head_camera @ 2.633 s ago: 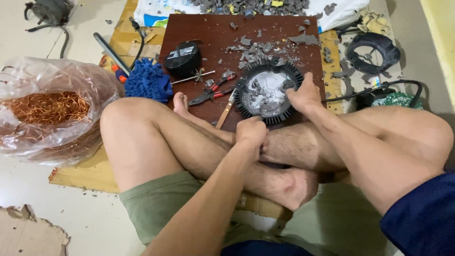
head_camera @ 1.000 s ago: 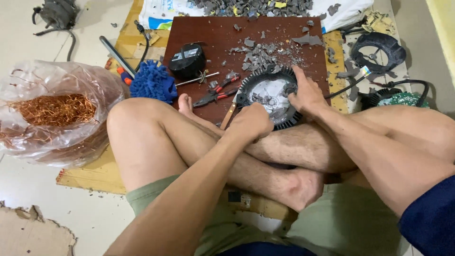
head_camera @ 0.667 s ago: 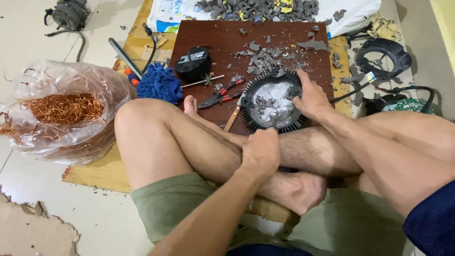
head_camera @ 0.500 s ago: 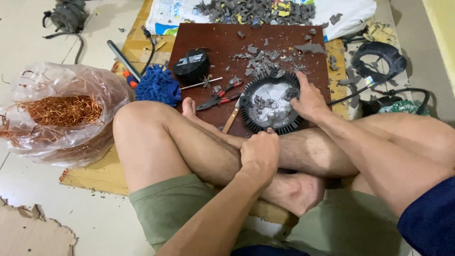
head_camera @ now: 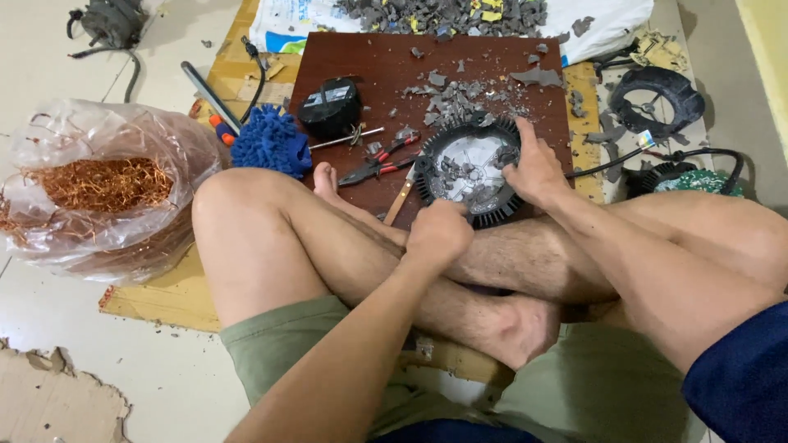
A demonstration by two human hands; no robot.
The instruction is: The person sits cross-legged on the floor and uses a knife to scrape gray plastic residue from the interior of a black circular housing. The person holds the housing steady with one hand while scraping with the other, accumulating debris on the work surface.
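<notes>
I sit cross-legged in front of a dark brown board [head_camera: 369,57]. On it lies a black round finned disc [head_camera: 468,168] with grey broken bits inside. My right hand [head_camera: 533,172] grips the disc's right rim, thumb over the edge. My left hand [head_camera: 439,234] is curled into a fist at the disc's near rim, resting over my shin; nothing shows inside it. A wooden-handled tool [head_camera: 400,199] lies just left of that fist, apart from it.
Red-handled pliers [head_camera: 382,160], a black motor block [head_camera: 328,107] and a blue fuzzy mitt [head_camera: 269,148] lie left of the disc. A plastic bag of copper wire [head_camera: 98,184] sits far left. Grey shards [head_camera: 443,12] pile at the back; a black ring [head_camera: 657,94] and cables lie right.
My left hand drew back from the disc's rim toward my shin, then edged forward again to the near rim. My right hand stayed on the right rim.
</notes>
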